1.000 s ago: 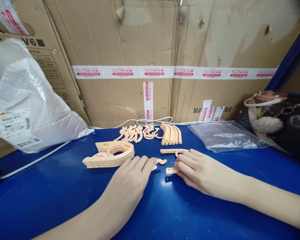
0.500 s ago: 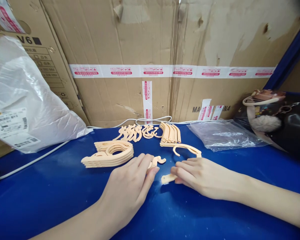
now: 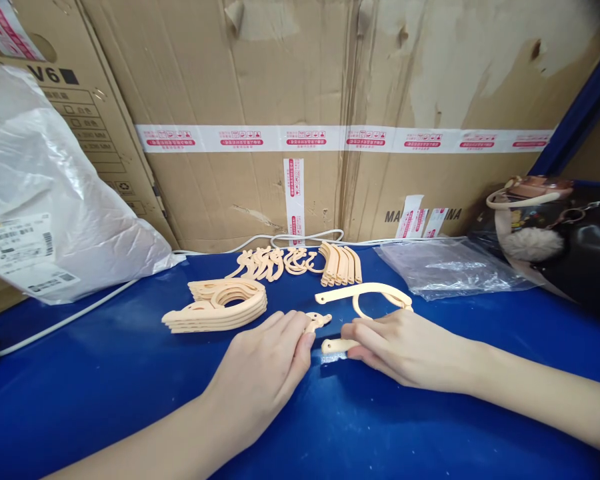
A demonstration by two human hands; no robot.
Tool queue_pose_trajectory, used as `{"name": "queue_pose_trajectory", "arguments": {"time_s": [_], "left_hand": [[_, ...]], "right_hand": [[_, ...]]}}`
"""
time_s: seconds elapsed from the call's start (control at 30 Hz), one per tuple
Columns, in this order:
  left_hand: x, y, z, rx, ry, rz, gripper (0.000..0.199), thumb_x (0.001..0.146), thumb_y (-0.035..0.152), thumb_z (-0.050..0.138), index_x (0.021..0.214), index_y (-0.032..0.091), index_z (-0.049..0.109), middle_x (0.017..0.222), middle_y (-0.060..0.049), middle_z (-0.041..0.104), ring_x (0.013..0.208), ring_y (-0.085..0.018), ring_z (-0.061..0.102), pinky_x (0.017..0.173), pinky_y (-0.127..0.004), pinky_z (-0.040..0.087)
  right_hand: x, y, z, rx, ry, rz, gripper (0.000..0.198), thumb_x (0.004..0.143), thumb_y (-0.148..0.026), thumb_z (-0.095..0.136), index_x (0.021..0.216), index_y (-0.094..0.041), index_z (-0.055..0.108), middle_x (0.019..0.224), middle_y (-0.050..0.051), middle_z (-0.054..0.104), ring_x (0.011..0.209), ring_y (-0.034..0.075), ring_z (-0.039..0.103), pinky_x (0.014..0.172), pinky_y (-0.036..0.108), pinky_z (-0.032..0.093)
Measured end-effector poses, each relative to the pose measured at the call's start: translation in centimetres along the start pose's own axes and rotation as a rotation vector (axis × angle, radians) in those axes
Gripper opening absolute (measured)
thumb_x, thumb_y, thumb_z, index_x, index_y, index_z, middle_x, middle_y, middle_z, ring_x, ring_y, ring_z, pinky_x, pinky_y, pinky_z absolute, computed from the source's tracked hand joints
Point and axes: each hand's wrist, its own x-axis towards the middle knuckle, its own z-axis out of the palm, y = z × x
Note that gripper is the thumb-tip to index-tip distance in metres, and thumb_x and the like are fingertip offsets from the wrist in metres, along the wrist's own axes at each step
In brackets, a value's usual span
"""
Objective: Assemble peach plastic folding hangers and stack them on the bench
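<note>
My right hand [image 3: 400, 347] is closed on a cream plastic folding hanger [image 3: 365, 291]. One arm of it bows out above my fingers, a curved hook shows inside, and another arm's holed end pokes out below. My left hand [image 3: 265, 373] pinches a small cream hanger piece [image 3: 320, 321] with a hole in it; most of that piece is hidden by my fingers. The two held parts are apart. Left of my hands lies a stack of folded hangers [image 3: 220, 313]. Loose hanger hooks [image 3: 265, 263] and a row of hanger arms [image 3: 340, 264] lie behind.
The blue table [image 3: 370, 433] backs onto a large cardboard box [image 3: 230, 193]. A white parcel bag [image 3: 60, 193] stands at left, with a white cable [image 3: 70, 323] running past it. At right are a clear plastic bag [image 3: 445, 270] and a black bag [image 3: 590, 247] beside a bottle.
The hanger in my right hand has tilted, so its upper arm rises and shows more fully, and its lower end is lifted slightly. My left hand has barely moved.
</note>
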Motion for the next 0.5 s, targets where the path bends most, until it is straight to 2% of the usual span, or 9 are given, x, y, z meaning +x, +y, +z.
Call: {"name": "queue_pose_trajectory", "arguments": {"time_s": [0.17,0.3,0.5], "left_hand": [[-0.24,-0.11,0.35,-0.094,0.005,-0.030,0.029,0.098,0.025,0.023,0.085,0.021,0.049,0.072,0.002,0.058,0.065,-0.015,0.058,0.056,-0.026,0.040],[-0.24,0.01,0.18,-0.166,-0.024,-0.015,0.030,0.099,0.026,0.022,0.089,0.021,0.050,0.076,0.002,0.060,0.067,-0.014,0.060,0.058,-0.025,0.041],[-0.23,0.23,-0.25,-0.213,-0.102,-0.027,0.031,0.100,0.029,0.019,0.091,0.021,0.048,0.074,0.003,0.062,0.064,-0.015,0.060,0.056,-0.026,0.039]], "right_hand": [[0.02,-0.23,-0.52,0.129,0.017,0.075,0.029,0.100,-0.031,0.029,0.105,-0.014,0.052,0.080,0.004,0.064,0.059,0.012,0.057,0.055,0.024,0.039],[0.12,-0.17,-0.52,0.100,0.044,0.068,0.037,0.101,-0.032,0.025,0.095,-0.015,0.058,0.072,0.002,0.060,0.055,0.011,0.052,0.055,0.024,0.038],[0.12,0.00,-0.15,0.036,0.140,0.036,0.036,0.101,-0.033,0.028,0.100,-0.016,0.059,0.072,0.000,0.060,0.054,0.010,0.052,0.054,0.023,0.037]]}}
